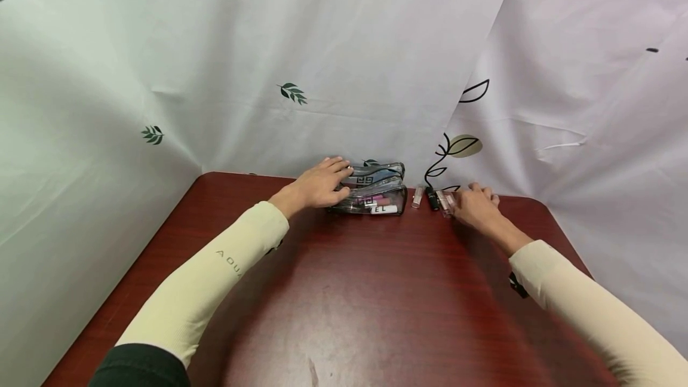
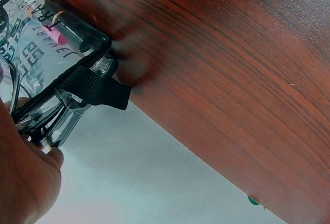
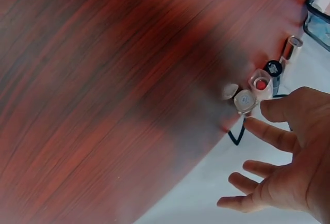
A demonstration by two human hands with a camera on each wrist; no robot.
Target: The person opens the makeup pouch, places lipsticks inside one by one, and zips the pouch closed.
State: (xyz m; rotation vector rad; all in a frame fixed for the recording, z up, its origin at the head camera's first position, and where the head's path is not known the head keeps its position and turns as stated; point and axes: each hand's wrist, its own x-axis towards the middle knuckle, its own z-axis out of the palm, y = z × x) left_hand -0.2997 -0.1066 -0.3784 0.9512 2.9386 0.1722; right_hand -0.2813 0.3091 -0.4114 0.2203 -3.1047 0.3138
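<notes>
A clear pouch with black edging [image 1: 395, 196] stands at the table's back edge, cosmetic tubes visible inside. My left hand [image 1: 317, 187] rests on its left end, fingers extended over the top and thumb at the front. The left wrist view shows the pouch [image 2: 44, 59] with a black strap [image 2: 95, 87], beside part of my left hand [image 2: 26, 182]. To the pouch's right, small lipstick tubes stand in a row, including a black one [image 1: 432, 198]. My right hand [image 3: 299, 162], fingers spread, has thumb and index finger close beside a clear-capped tube [image 3: 245, 101]; contact is unclear.
The dark red wooden table [image 1: 344, 291] extends toward me from the items. White fabric with leaf prints [image 1: 344, 64] hangs directly behind its back edge and along both sides.
</notes>
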